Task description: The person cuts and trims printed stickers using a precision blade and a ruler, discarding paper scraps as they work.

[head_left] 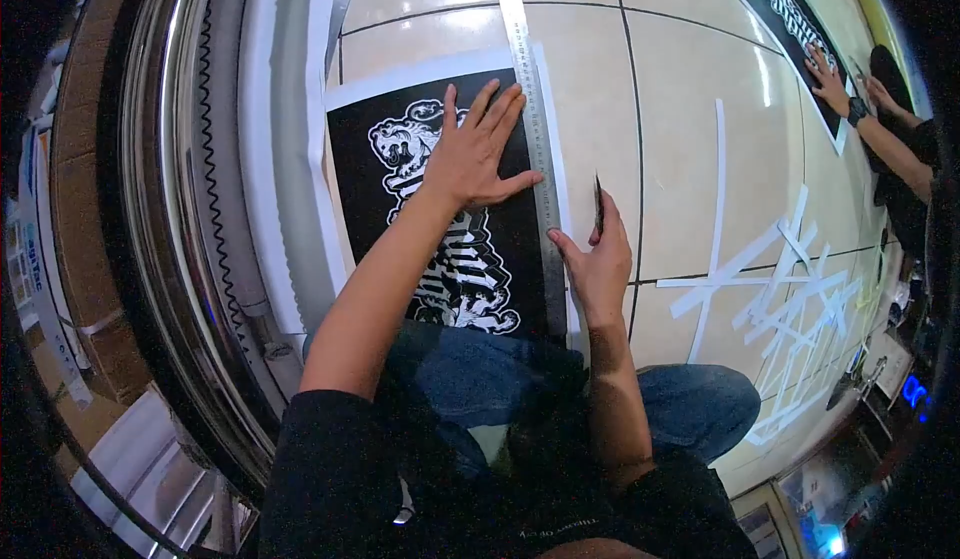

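Observation:
My left hand (475,159) lies flat with spread fingers on a black printed sheet (360,154) bearing a white lion-like design. Its thumb reaches onto a long metal ruler (540,149), which runs along the sheet's right side, over the white margin. To the right of the ruler, my right hand (602,264) is closed on a slim dark cutter knife (598,199) that points away from me. The right thumb is stretched toward the ruler's edge. Most of the knife's handle is hidden in that hand.
Cut white paper strips (790,299) lie tangled on the tiled floor (690,79) at right. Another person's hand (828,84) rests on a second black print (770,4) at upper right. Metal rails and rolls (180,159) line the left side, beside cardboard boxes (75,189).

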A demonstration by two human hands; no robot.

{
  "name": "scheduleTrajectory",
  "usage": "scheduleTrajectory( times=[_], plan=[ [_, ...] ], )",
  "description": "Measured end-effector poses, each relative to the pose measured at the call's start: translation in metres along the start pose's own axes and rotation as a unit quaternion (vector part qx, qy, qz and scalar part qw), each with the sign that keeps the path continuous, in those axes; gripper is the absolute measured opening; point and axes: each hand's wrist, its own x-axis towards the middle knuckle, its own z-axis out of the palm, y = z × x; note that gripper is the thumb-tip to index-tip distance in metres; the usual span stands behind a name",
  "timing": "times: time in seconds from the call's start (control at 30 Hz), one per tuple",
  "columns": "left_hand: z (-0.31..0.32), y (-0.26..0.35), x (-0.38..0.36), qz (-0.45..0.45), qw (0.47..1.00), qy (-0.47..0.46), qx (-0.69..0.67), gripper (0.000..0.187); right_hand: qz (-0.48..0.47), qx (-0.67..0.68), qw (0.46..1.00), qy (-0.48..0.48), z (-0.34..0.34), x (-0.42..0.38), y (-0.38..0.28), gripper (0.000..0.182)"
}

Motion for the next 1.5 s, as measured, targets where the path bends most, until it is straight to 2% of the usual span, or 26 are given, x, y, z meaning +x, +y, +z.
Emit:
scheduleTrajectory(
  times=[0.43, 0.83, 0.97, 1.07, 1.13, 1.17, 1.23, 1.27, 1.3, 1.4, 1.5],
  plan=[
    [0.001, 0.0, 0.0, -0.004, 1.0, -0.01, 0.018, 0.086, -0.012, 0.003, 1.0, 0.01, 0.004, -0.001, 0.001, 0.086],
    [0.002, 0.0, 0.0, -0.005, 1.0, -0.015, 0.012, 0.089, 0.008, -0.018, 1.0, -0.006, 0.003, 0.0, -0.001, 0.086],
    [0.002, -0.001, 0.0, -0.002, 1.0, -0.005, 0.018, 0.089, -0.024, 0.005, 1.0, 0.012, 0.003, 0.0, 0.0, 0.085],
    [0.002, -0.002, 0.002, 0.004, 0.999, 0.002, 0.033, 0.09, 0.005, -0.021, 1.0, -0.016, -0.005, -0.001, -0.009, 0.085],
    [-0.003, -0.004, 0.005, -0.005, 0.999, -0.044, 0.029, 0.097, -0.002, -0.031, 0.999, -0.018, -0.001, -0.002, -0.002, 0.084],
    [-0.008, -0.003, 0.009, 0.0, 0.999, -0.037, 0.032, 0.097, -0.005, -0.029, 1.0, -0.01, 0.0, -0.001, 0.001, 0.084],
    [-0.018, -0.005, 0.019, -0.022, 0.996, -0.08, -0.029, 0.106, -0.022, -0.038, 0.999, -0.007, 0.001, -0.001, 0.003, 0.084],
    [-0.01, -0.012, 0.021, 0.004, 0.999, -0.036, -0.015, 0.114, -0.005, -0.029, 0.999, -0.026, -0.004, -0.003, -0.003, 0.084],
    [-0.007, -0.014, 0.02, 0.006, 0.999, -0.031, -0.01, 0.114, -0.009, -0.026, 0.999, -0.022, -0.006, -0.004, -0.003, 0.084],
    [-0.007, -0.022, 0.027, 0.019, 0.997, -0.059, 0.044, 0.126, -0.011, -0.036, 0.999, -0.023, -0.007, -0.003, -0.005, 0.083],
    [-0.005, -0.021, 0.025, 0.022, 0.998, -0.045, 0.045, 0.126, 0.003, -0.035, 0.999, -0.04, -0.007, -0.004, -0.002, 0.083]
  ],
)
